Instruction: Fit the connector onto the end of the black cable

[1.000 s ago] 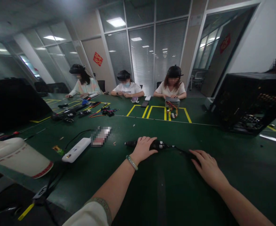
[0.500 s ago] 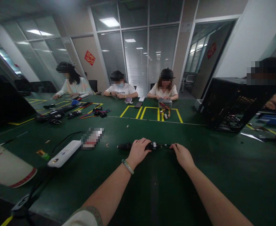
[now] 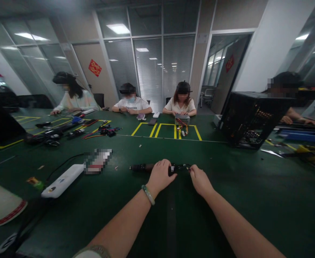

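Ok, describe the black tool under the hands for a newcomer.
On the green table, near middle: a slim black tool lies crosswise, left hand over it, right hand at its right end. Unlike the white slab to its left, it is dark and rod-shaped.

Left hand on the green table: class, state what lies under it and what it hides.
A slim black tool lies under the left hand, on the green table. Its ends stick out either side; the right hand touches the right end. The tool's middle is covered.
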Action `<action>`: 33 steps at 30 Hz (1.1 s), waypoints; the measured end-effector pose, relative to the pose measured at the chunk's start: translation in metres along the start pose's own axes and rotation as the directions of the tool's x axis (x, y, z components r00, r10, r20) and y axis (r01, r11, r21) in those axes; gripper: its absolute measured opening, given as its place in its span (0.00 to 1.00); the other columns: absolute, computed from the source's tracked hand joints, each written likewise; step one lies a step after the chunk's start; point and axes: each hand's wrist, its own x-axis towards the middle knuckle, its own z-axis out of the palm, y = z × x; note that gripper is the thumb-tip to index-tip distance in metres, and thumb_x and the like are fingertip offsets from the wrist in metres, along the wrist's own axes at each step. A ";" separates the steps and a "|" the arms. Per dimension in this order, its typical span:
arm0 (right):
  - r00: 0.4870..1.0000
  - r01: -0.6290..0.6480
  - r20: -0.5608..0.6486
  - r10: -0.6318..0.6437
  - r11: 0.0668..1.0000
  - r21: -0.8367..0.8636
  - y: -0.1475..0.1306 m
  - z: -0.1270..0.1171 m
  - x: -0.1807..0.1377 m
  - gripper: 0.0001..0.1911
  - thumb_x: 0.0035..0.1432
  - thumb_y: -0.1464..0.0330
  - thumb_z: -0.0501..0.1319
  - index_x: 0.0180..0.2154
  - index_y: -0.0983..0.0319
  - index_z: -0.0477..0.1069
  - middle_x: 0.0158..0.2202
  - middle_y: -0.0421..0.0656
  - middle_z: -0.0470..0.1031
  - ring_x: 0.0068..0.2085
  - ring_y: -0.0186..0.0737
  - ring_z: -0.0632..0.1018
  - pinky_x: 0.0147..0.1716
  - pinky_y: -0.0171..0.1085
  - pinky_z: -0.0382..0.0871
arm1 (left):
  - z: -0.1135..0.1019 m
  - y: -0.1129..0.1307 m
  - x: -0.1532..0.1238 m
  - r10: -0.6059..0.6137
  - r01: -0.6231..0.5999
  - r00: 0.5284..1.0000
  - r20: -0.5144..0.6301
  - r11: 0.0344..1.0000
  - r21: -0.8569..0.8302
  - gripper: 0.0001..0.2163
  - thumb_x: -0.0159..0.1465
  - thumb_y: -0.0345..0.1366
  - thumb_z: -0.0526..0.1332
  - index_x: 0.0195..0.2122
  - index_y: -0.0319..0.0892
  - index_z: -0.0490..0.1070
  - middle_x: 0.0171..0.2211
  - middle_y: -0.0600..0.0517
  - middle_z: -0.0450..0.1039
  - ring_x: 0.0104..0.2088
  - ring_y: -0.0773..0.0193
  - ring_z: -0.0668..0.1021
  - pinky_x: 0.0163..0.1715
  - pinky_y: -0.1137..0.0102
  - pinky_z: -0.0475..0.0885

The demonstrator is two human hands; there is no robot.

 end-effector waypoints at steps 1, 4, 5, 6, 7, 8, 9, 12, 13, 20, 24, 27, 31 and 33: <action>0.999 0.029 0.015 -0.029 1.000 -0.003 0.002 -0.002 -0.005 0.14 0.68 0.63 0.47 0.41 0.59 0.69 0.39 0.45 0.76 0.40 0.45 0.76 0.39 0.39 0.67 | 0.003 0.006 0.001 0.020 -0.020 1.000 -0.005 1.000 0.002 0.18 0.61 0.41 0.64 0.50 0.44 0.62 0.50 0.48 0.67 0.52 0.54 0.70 0.57 0.57 0.59; 0.993 0.095 0.066 -0.095 0.995 -0.001 0.009 -0.013 -0.015 0.12 0.68 0.64 0.50 0.42 0.58 0.71 0.42 0.43 0.76 0.42 0.43 0.76 0.41 0.39 0.66 | 0.011 0.018 0.012 0.070 -0.070 0.998 0.007 0.998 0.009 0.20 0.61 0.35 0.63 0.54 0.46 0.61 0.55 0.49 0.64 0.59 0.56 0.64 0.62 0.57 0.51; 0.991 0.108 0.084 -0.107 0.994 0.000 0.012 -0.018 -0.017 0.11 0.67 0.65 0.51 0.42 0.58 0.71 0.43 0.42 0.76 0.42 0.43 0.75 0.41 0.39 0.66 | 0.014 0.020 0.016 0.080 -0.080 0.997 0.020 0.997 0.011 0.18 0.62 0.34 0.63 0.53 0.46 0.62 0.54 0.50 0.65 0.58 0.56 0.64 0.62 0.56 0.50; 0.988 0.118 0.099 -0.117 0.993 0.002 0.015 -0.022 -0.019 0.10 0.66 0.65 0.52 0.42 0.58 0.72 0.43 0.42 0.76 0.43 0.43 0.75 0.41 0.39 0.66 | 0.016 0.022 0.020 0.085 -0.085 0.996 0.033 0.996 0.013 0.16 0.62 0.33 0.62 0.51 0.46 0.64 0.53 0.50 0.67 0.57 0.56 0.66 0.61 0.56 0.51; 0.986 0.126 0.112 -0.126 0.992 0.003 0.018 -0.026 -0.021 0.10 0.65 0.65 0.54 0.42 0.58 0.73 0.43 0.42 0.76 0.43 0.43 0.75 0.42 0.39 0.66 | 0.019 0.022 0.024 0.087 -0.088 0.995 0.049 0.996 0.013 0.13 0.63 0.32 0.61 0.49 0.46 0.65 0.50 0.50 0.69 0.54 0.56 0.69 0.60 0.56 0.54; 0.984 0.133 0.121 -0.132 0.991 0.004 0.020 -0.030 -0.021 0.09 0.65 0.65 0.55 0.41 0.58 0.73 0.43 0.41 0.76 0.44 0.43 0.75 0.43 0.39 0.66 | 0.020 0.022 0.027 0.089 -0.090 0.994 0.066 0.996 0.012 0.10 0.64 0.32 0.60 0.47 0.45 0.66 0.47 0.50 0.71 0.51 0.56 0.71 0.57 0.57 0.58; 0.983 0.136 0.124 -0.135 0.991 0.006 0.021 -0.033 -0.021 0.08 0.64 0.65 0.56 0.41 0.57 0.74 0.43 0.41 0.76 0.44 0.43 0.75 0.44 0.39 0.65 | 0.022 0.022 0.028 0.090 -0.091 0.993 0.082 0.996 0.009 0.09 0.64 0.33 0.59 0.45 0.45 0.66 0.44 0.50 0.72 0.48 0.57 0.73 0.54 0.58 0.62; 0.990 0.100 0.103 -0.101 0.995 0.015 0.022 -0.035 -0.014 0.08 0.64 0.65 0.56 0.40 0.57 0.74 0.41 0.39 0.77 0.42 0.41 0.76 0.42 0.37 0.67 | 0.024 0.021 0.027 0.087 -0.088 0.991 0.106 0.996 0.003 0.07 0.65 0.34 0.58 0.44 0.45 0.66 0.39 0.50 0.73 0.42 0.57 0.75 0.45 0.62 0.67; 0.994 0.070 0.083 -0.071 0.997 0.018 0.021 -0.033 -0.010 0.09 0.64 0.64 0.55 0.40 0.57 0.73 0.39 0.39 0.77 0.40 0.41 0.76 0.39 0.37 0.68 | 0.024 0.021 0.025 0.086 -0.087 0.990 0.109 0.996 0.003 0.07 0.65 0.35 0.58 0.44 0.45 0.66 0.39 0.50 0.73 0.42 0.57 0.75 0.44 0.63 0.67; 0.989 -0.081 -0.122 0.084 0.996 0.031 -0.001 -0.011 0.014 0.15 0.68 0.63 0.45 0.45 0.58 0.68 0.43 0.46 0.76 0.40 0.44 0.77 0.34 0.37 0.70 | 0.019 0.023 0.021 0.098 -0.101 0.988 0.123 0.995 0.015 0.04 0.66 0.34 0.57 0.42 0.45 0.65 0.39 0.51 0.72 0.43 0.58 0.75 0.44 0.64 0.66; 0.997 0.012 -0.079 -0.010 1.000 0.022 -0.011 -0.002 0.004 0.10 0.66 0.66 0.50 0.40 0.57 0.70 0.40 0.43 0.77 0.40 0.43 0.77 0.36 0.37 0.69 | 0.018 0.022 0.022 0.113 -0.116 0.986 0.125 0.993 0.013 0.04 0.66 0.34 0.57 0.41 0.45 0.66 0.39 0.51 0.72 0.43 0.57 0.74 0.45 0.63 0.66; 0.997 0.082 -0.015 -0.082 0.997 0.014 -0.012 0.000 -0.009 0.08 0.64 0.69 0.55 0.37 0.57 0.72 0.38 0.40 0.77 0.38 0.41 0.77 0.37 0.37 0.69 | 0.019 0.021 0.022 0.115 -0.117 0.984 0.133 0.993 0.006 0.04 0.65 0.33 0.58 0.41 0.45 0.66 0.39 0.50 0.72 0.43 0.57 0.74 0.45 0.63 0.66; 0.994 0.105 0.006 -0.106 0.994 0.003 -0.013 0.001 -0.016 0.09 0.63 0.70 0.55 0.38 0.57 0.73 0.39 0.40 0.78 0.41 0.42 0.77 0.41 0.37 0.69 | 0.019 0.021 0.020 0.118 -0.118 0.983 0.140 0.993 -0.007 0.04 0.65 0.33 0.59 0.41 0.44 0.66 0.39 0.50 0.73 0.43 0.56 0.74 0.46 0.62 0.66; 0.996 0.092 0.008 -0.092 0.996 -0.003 -0.012 0.001 -0.016 0.09 0.63 0.70 0.55 0.38 0.57 0.74 0.40 0.41 0.78 0.42 0.43 0.77 0.42 0.38 0.69 | 0.018 0.021 0.017 0.131 -0.130 0.981 0.141 0.991 -0.016 0.05 0.65 0.33 0.59 0.41 0.44 0.66 0.40 0.50 0.73 0.44 0.56 0.74 0.47 0.61 0.66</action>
